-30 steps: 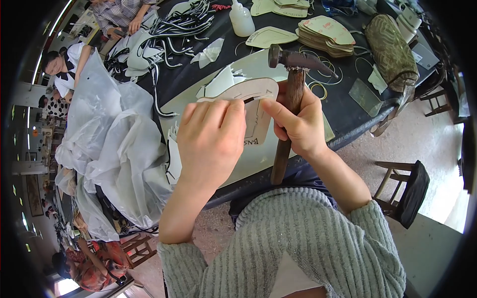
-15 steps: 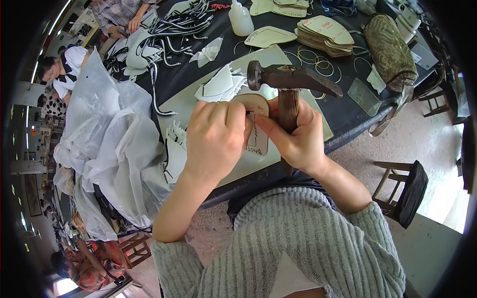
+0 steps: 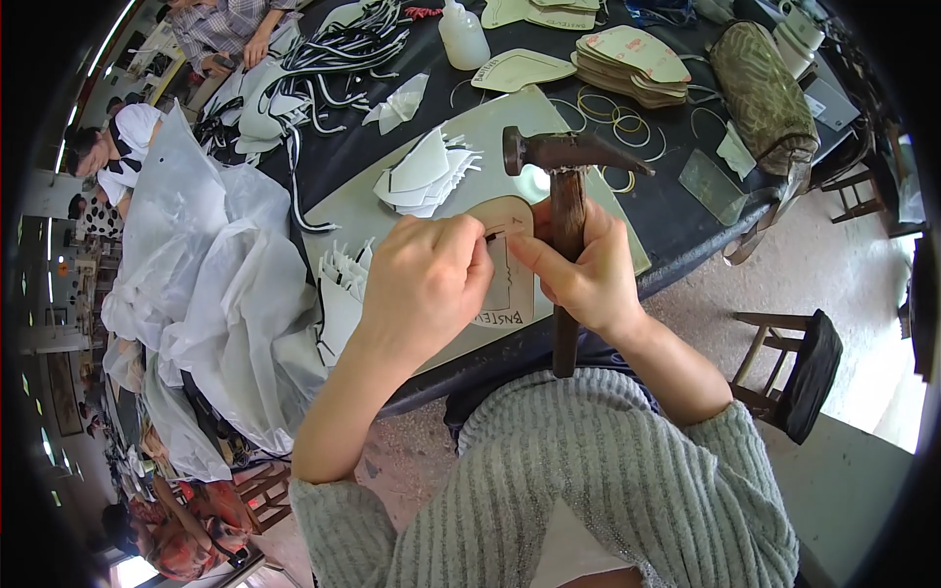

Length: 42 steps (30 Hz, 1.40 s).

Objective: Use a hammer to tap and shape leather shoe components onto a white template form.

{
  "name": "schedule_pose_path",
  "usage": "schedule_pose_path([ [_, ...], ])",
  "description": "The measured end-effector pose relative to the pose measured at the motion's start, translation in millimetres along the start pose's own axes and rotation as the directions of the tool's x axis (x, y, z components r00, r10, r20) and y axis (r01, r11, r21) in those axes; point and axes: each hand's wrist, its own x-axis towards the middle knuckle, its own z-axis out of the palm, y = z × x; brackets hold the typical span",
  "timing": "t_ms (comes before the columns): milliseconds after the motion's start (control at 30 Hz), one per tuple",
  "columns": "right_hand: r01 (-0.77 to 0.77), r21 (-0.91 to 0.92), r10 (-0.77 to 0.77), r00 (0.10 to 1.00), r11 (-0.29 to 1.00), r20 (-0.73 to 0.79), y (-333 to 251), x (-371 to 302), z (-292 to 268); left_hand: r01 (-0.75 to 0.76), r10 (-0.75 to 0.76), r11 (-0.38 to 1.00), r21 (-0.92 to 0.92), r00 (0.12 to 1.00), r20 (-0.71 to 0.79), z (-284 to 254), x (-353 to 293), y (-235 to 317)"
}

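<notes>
Over the table, a tan cardboard template (image 3: 522,284) with a rounded top, pen marks and cut lines is held between my two hands. My right hand (image 3: 595,269) is closed round the wooden handle of a hammer (image 3: 569,211), its dark metal head uppermost, while the thumb presses on the template's right edge. My left hand (image 3: 423,279) is closed, its fingers curled at the template's left side. A small dark bit shows by the left fingertips at a cut line; what they pinch is mostly hidden.
White cut pieces with strips lie in one stack (image 3: 426,176) and another (image 3: 340,294) on a pale board (image 3: 480,118). Beyond are a squeeze bottle (image 3: 464,37), stacked templates (image 3: 632,67) and black-and-white straps (image 3: 333,59). Plastic sheeting (image 3: 211,284) covers the left; a stool (image 3: 784,372) stands right.
The template has turned more face-on and lower, showing more of its marked surface. The hammer has tipped more upright with its handle further down. My left hand has shifted slightly down.
</notes>
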Motion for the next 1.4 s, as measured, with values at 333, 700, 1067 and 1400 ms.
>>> schedule_pose_path([
  [333, 0.089, -0.107, -0.093, 0.995, 0.99, -0.034, 6, -2, 7, -0.029, 0.014, 0.967, 0.253, 0.998, 0.06, 6, -3, 14],
  [700, -0.107, 0.022, 0.106, 0.994, 0.994, 0.038, 3, -3, -1, 0.282, -0.261, 0.919, -0.276, 0.959, 0.112, -3, -4, 3],
  [1067, -0.195, -0.161, 0.218, 0.966, 0.967, 0.14, 39, 8, -19, 0.358, -0.332, 0.905, -0.231, 0.932, 0.145, 55, -36, -6],
  [1400, 0.274, -0.84, 0.009, 0.949, 0.469, 0.314, 20, 5, -53, 0.363, -0.382, 0.874, -0.322, 0.924, 0.003, 86, -71, -1],
])
